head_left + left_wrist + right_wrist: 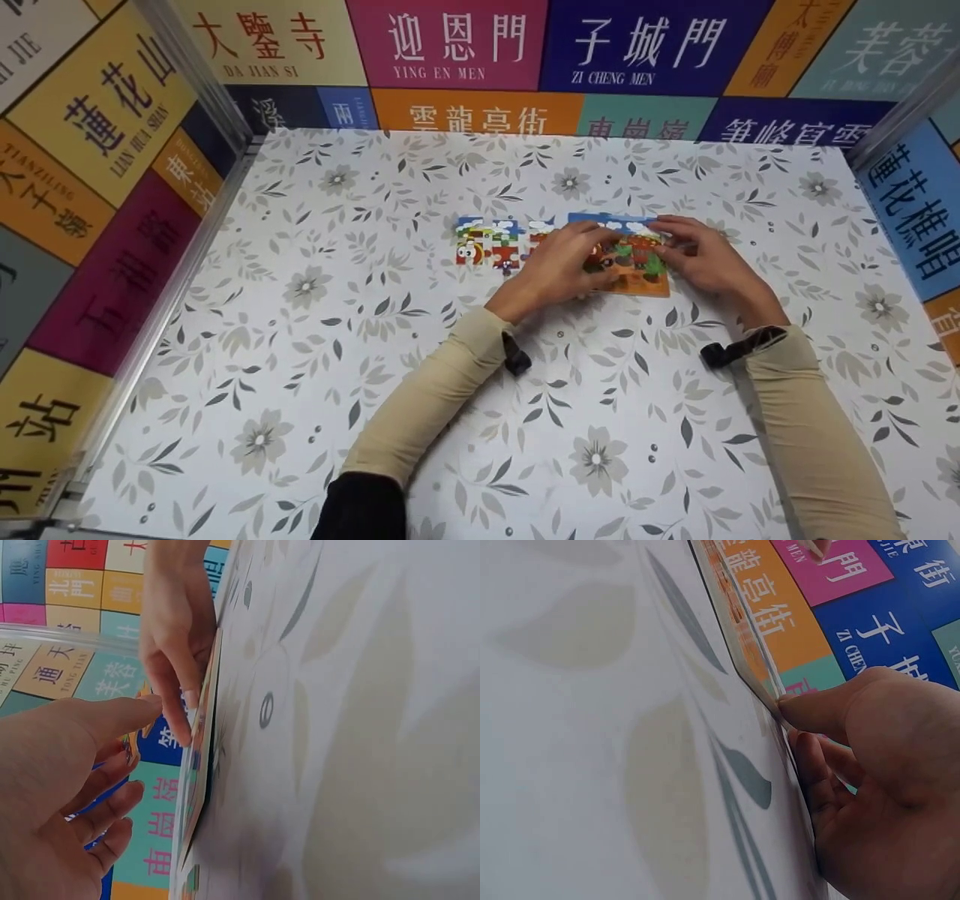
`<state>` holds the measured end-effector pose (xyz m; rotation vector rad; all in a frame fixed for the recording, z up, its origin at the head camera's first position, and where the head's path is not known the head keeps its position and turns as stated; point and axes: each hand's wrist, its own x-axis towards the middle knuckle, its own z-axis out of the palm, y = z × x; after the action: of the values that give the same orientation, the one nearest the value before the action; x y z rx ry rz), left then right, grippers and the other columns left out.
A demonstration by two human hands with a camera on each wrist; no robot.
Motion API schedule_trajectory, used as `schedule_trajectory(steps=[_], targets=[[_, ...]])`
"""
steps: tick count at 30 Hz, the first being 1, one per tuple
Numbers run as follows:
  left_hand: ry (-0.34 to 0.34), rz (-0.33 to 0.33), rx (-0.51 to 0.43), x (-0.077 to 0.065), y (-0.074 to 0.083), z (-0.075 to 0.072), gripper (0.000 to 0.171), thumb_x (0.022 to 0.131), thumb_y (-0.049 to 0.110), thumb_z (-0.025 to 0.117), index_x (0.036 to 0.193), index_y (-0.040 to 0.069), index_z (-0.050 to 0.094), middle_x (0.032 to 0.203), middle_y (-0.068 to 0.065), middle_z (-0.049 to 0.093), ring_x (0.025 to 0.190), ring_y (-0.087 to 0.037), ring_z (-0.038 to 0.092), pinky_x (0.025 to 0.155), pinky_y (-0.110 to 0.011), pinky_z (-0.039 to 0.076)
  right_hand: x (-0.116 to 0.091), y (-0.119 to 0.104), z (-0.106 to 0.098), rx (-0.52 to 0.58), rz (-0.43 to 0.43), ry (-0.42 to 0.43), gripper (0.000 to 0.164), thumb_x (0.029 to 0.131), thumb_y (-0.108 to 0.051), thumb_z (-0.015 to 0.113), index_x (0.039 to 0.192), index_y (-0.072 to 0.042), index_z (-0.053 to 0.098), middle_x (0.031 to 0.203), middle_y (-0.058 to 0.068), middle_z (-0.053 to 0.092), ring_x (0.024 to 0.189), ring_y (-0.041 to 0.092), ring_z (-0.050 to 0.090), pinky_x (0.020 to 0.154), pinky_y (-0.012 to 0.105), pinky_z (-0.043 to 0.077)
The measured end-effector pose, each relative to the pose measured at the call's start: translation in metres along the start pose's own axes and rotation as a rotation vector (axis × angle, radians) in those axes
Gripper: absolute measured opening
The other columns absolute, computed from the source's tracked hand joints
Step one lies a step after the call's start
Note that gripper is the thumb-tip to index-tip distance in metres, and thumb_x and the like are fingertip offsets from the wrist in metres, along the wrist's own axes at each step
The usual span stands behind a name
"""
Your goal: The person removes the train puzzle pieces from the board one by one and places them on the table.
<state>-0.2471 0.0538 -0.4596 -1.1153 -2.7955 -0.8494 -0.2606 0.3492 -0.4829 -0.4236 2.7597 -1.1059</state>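
A jigsaw puzzle board [645,286] lies on the table, showing blue sky, green plants and orange ground. My left hand [559,264] hovers over its left part, hiding some of it. Between thumb and fingertips, the left wrist view shows a small orange and yellow puzzle piece [136,739], held above the board. At the right edge of the board, my right hand [709,261] grips the side with its thumb and curled fingers. Loose puzzle pieces [504,257] with a red design and a cartoon face lie left of the board, partly behind my left hand.
A white tabletop [360,390] with grey leaves and flowers spreads all around. Colourful panels [450,45] with large characters stand along its back and sides. Black straps [516,354] with cameras sit on both wrists.
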Motion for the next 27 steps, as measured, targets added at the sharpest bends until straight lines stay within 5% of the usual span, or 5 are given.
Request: schedule_trajectory(steps=[8, 21, 27], targets=[[0.028, 0.002, 0.028, -0.014, -0.008, -0.015, 0.06, 0.101, 0.042, 0.078, 0.153, 0.018, 0.061, 0.137, -0.002, 0.068, 0.124, -0.02, 0.063, 0.105, -0.038, 0.054, -0.001, 0.001, 0.001, 0.012, -0.005, 0.02, 0.046, 0.11, -0.015, 0.063, 0.156, -0.011, 0.06, 0.171, 0.014, 0.042, 0.108, -0.002, 0.057, 0.092, 0.008, 0.043], [0.076, -0.014, -0.006, -0.036, -0.029, -0.034, 0.059, 0.1, 0.037, 0.081, 0.151, 0.016, 0.063, 0.128, -0.003, 0.071, 0.117, -0.021, 0.064, 0.099, -0.038, 0.054, -0.001, 0.002, 0.001, 0.004, -0.004, 0.031, 0.047, 0.11, -0.015, 0.064, 0.156, -0.01, 0.06, 0.17, 0.014, 0.044, 0.109, 0.001, 0.057, 0.094, 0.008, 0.042], [0.103, -0.034, -0.008, -0.045, -0.037, -0.042, 0.058, 0.098, 0.034, 0.083, 0.151, 0.017, 0.064, 0.126, -0.003, 0.072, 0.116, -0.022, 0.064, 0.1, -0.039, 0.053, 0.0, 0.002, 0.002, -0.007, -0.014, 0.024, 0.047, 0.11, -0.018, 0.065, 0.156, -0.01, 0.059, 0.17, 0.015, 0.045, 0.117, 0.019, 0.062, 0.094, 0.009, 0.042]])
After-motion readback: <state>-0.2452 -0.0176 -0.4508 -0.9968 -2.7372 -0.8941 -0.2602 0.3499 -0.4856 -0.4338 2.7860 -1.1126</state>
